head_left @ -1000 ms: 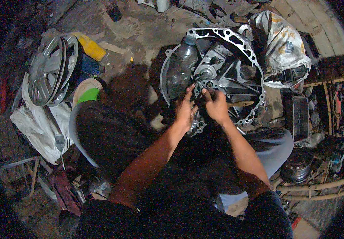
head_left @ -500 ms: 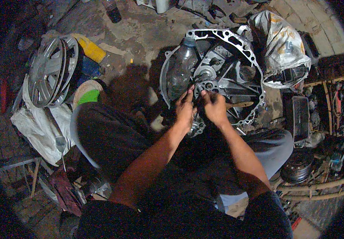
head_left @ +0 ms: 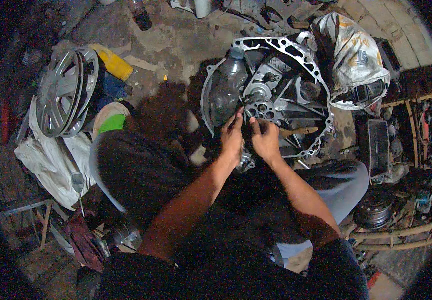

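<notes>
Part-curled, your left hand [head_left: 232, 140] and right hand [head_left: 266, 140] meet at a round, holed silver metal plate [head_left: 268, 111]; grip unclear; handling seems the step; next calls for steadiness.

Both bare forearms slant inward from below. The left forearm [head_left: 188, 205] angles up and right to the left hand [head_left: 232, 139], its index finger stretched forward. The right forearm [head_left: 301, 187] leans up and left to the right hand [head_left: 265, 138], fingers curled, thumb pointing forward. The hands are close together, a narrow gap between them.
</notes>
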`<action>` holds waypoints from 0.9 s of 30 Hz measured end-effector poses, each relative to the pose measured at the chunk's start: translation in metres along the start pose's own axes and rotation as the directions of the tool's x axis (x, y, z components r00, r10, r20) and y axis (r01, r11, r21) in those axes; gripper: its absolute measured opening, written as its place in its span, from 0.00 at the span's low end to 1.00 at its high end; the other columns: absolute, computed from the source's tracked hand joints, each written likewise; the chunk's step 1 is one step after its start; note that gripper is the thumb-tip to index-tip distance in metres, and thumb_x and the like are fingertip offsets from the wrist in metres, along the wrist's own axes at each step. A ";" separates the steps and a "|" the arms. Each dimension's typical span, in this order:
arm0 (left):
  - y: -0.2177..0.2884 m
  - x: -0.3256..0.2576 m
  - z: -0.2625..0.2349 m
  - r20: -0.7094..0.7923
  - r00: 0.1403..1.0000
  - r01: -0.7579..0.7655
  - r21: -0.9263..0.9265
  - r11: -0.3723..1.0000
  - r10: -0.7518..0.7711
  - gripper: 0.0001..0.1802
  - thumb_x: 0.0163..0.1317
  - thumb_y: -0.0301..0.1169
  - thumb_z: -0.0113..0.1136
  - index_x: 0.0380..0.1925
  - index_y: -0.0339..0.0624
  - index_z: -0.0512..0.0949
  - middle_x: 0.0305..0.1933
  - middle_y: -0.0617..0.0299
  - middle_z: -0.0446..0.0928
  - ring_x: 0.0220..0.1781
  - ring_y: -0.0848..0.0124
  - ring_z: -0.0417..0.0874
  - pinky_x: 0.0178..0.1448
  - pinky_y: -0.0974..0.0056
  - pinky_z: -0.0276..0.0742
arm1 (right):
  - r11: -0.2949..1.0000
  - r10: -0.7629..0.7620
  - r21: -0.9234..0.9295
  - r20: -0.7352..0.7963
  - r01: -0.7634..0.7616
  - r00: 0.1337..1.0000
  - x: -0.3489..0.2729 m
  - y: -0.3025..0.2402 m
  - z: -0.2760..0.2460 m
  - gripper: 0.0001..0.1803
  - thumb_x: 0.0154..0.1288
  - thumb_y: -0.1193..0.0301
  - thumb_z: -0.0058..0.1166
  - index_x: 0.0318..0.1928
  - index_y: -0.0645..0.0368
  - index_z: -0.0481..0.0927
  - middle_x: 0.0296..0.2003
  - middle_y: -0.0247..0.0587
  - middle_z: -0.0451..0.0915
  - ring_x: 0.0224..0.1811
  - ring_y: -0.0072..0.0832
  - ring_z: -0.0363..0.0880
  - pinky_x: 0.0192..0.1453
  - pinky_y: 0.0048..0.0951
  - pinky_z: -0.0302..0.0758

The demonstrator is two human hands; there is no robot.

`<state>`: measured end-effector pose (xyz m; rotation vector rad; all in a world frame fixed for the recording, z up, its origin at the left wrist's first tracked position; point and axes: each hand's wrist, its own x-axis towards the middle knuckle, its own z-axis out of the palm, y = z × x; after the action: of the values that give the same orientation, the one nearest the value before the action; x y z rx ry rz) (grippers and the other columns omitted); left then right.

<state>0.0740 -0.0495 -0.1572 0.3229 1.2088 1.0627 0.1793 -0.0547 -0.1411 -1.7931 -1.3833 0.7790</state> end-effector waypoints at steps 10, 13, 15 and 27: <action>0.004 -0.006 0.001 -0.010 0.999 0.042 -0.002 0.999 -0.042 0.20 0.70 0.48 0.57 0.57 0.56 0.80 0.40 0.77 0.81 0.18 0.83 0.59 0.20 0.72 0.53 | 1.000 -0.013 -0.010 -0.044 0.013 0.999 0.004 0.004 0.001 0.23 0.69 0.58 0.57 0.35 0.72 0.83 0.31 0.60 0.84 0.34 0.43 0.84 0.44 0.40 0.76; 0.006 -0.008 0.001 0.005 0.999 0.040 -0.015 0.999 -0.040 0.19 0.70 0.48 0.57 0.57 0.56 0.81 0.40 0.77 0.81 0.17 0.82 0.58 0.20 0.72 0.53 | 0.999 0.008 -0.039 0.079 -0.005 0.997 0.004 -0.008 -0.005 0.22 0.70 0.60 0.56 0.35 0.73 0.83 0.29 0.60 0.83 0.31 0.43 0.84 0.42 0.40 0.76; 0.008 -0.009 0.003 0.010 1.000 0.019 -0.013 1.000 -0.019 0.19 0.71 0.48 0.56 0.57 0.57 0.80 0.39 0.76 0.80 0.17 0.82 0.57 0.20 0.72 0.52 | 0.999 -0.041 -0.015 0.033 0.041 0.999 0.007 -0.008 -0.005 0.22 0.70 0.61 0.56 0.35 0.74 0.83 0.28 0.61 0.83 0.30 0.43 0.84 0.41 0.40 0.75; 0.005 -0.006 0.002 0.040 0.999 0.012 -0.020 1.000 -0.011 0.20 0.71 0.49 0.55 0.58 0.56 0.79 0.44 0.78 0.80 0.18 0.83 0.56 0.19 0.73 0.51 | 0.993 -0.097 -0.068 -0.018 0.096 0.995 0.008 0.002 0.000 0.19 0.70 0.64 0.54 0.35 0.71 0.83 0.29 0.62 0.82 0.28 0.45 0.83 0.37 0.40 0.75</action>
<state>0.0733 -0.0509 -0.1493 0.3201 1.1626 1.0532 0.1828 -0.0473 -0.1431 -1.7659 -1.4861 0.6685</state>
